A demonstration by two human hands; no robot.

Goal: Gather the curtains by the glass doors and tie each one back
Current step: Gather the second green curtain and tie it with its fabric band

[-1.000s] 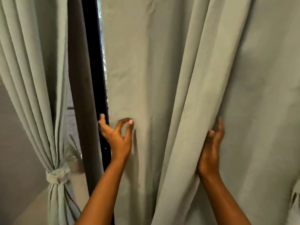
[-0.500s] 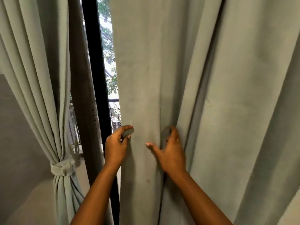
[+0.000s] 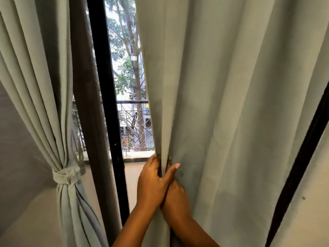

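At 9 o'clock a pale green curtain (image 3: 35, 86) is seen already gathered and bound by a matching tie-back (image 3: 66, 176), with a black door frame (image 3: 105, 86) just beside it at 11 o'clock and a balcony railing (image 3: 135, 122) visible through the glass. At 6 o'clock the leading edge of the second curtain (image 3: 231, 104) is gripped by the left hand (image 3: 153, 182), its fingers curled round the fold. The right hand (image 3: 175, 195) is pressed against the left, with its fingers hidden in the fabric, so its grip cannot be told.

Backlit daylight, dim interior, wide-angle bowing
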